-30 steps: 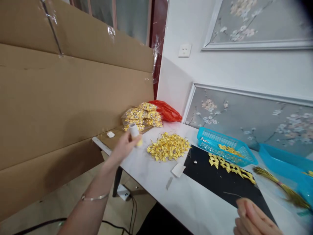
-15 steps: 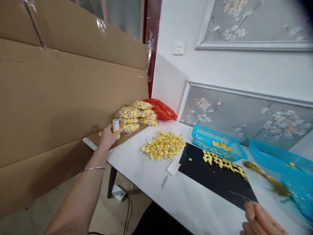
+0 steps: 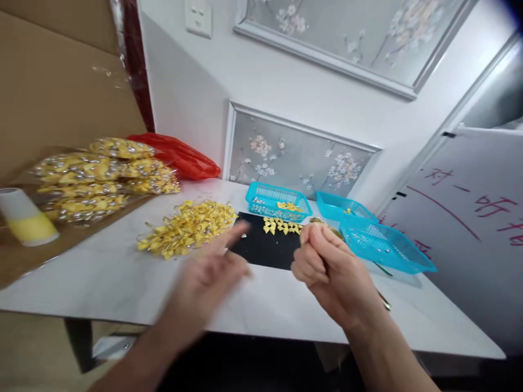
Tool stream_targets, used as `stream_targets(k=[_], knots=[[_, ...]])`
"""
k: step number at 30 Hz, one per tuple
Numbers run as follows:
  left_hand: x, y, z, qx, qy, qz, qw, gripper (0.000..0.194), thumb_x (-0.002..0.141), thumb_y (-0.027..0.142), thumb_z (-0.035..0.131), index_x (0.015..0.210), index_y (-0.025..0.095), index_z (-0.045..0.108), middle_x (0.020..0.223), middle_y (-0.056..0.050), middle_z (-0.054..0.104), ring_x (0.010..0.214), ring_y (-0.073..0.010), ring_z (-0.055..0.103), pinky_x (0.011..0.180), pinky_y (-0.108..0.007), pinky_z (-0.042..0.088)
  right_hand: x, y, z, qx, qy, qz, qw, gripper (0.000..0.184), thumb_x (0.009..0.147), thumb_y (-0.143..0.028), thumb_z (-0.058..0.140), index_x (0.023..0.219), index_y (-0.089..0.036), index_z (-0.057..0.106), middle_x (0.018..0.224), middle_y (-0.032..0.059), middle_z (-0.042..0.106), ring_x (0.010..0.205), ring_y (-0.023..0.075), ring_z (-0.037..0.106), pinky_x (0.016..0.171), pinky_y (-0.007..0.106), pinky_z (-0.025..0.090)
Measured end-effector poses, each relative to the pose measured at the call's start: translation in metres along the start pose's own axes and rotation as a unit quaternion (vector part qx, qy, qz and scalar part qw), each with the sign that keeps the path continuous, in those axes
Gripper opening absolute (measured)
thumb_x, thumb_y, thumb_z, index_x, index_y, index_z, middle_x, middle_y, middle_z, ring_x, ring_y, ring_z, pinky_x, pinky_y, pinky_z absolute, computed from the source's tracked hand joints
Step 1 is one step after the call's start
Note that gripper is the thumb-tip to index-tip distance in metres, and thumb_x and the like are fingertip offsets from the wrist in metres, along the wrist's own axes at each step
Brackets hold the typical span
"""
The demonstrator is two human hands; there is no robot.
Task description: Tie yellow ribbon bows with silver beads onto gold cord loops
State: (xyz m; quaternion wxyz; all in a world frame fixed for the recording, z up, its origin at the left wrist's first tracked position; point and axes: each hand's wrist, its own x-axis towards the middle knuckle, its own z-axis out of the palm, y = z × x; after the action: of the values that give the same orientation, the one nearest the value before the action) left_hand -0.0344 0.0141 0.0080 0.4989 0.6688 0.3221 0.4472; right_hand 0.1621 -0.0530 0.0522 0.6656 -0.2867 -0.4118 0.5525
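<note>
My left hand (image 3: 200,288) is raised over the front of the white table, blurred by motion. Its thumb and forefinger are apart with nothing seen between them. To its right, my right hand (image 3: 327,261) is closed in a pinch above the table. A thin wire showed in those fingers in the earlier frame; now the fingers hide it. Beyond the hands lies a black mat (image 3: 265,250) with a row of yellow ribbon bows (image 3: 281,226) along its far edge. A heap of yellow bows with thin stems (image 3: 192,226) lies left of the mat.
A white cone with a yellow band (image 3: 28,218) stands at far left on cardboard, near stacked clear bags of yellow bows (image 3: 98,177). Behind is a red plastic bag (image 3: 180,155). Blue baskets (image 3: 255,190) line the wall side. A whiteboard (image 3: 457,261) stands at right.
My left hand has let go of the white cone and moved right, towards my right hand. The view has turned right, bringing the whiteboard in.
</note>
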Motion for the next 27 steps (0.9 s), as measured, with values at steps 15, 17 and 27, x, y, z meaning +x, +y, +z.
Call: stream_targets(k=[15, 17, 27], knots=[[0.031, -0.026, -0.013, -0.056, 0.003, -0.089, 0.994, 0.041, 0.077, 0.052, 0.068, 0.060, 0.020, 0.048, 0.061, 0.004, 0.040, 0.059, -0.0136, 0.035, 0.053, -0.023, 0.033, -0.089, -0.067, -0.178, -0.074, 0.359, -0.104, 0.924, 0.021, 0.071, -0.037, 0.078, 0.074, -0.022, 0.063, 0.058, -0.0066, 0.029, 0.045, 0.0062, 0.024, 0.036, 0.020, 0.027], [0.035, -0.024, -0.013, 0.003, 0.058, -0.056, 0.997, 0.042, 0.076, 0.053, 0.068, 0.057, 0.020, 0.048, 0.059, 0.004, 0.039, 0.058, -0.0142, 0.035, 0.052, -0.023, 0.033, -0.104, -0.068, -0.190, -0.061, 0.400, -0.129, 0.905, 0.019, 0.069, -0.033, 0.077, 0.067, -0.024, 0.060, 0.057, -0.0082, 0.021, 0.044, 0.0074, 0.017, 0.034, 0.021, 0.025], [0.008, 0.012, 0.037, 0.235, 0.023, 0.135, 0.962, 0.020, 0.084, 0.033, 0.059, 0.067, 0.025, 0.065, 0.061, 0.003, 0.059, 0.058, -0.0165, 0.054, 0.057, -0.025, 0.042, -0.096, -0.047, -0.124, -0.161, 0.373, -0.121, 0.906, 0.035, 0.070, -0.053, 0.074, 0.067, -0.022, 0.057, 0.050, -0.0098, 0.015, 0.041, 0.0051, 0.013, 0.036, 0.020, 0.023]])
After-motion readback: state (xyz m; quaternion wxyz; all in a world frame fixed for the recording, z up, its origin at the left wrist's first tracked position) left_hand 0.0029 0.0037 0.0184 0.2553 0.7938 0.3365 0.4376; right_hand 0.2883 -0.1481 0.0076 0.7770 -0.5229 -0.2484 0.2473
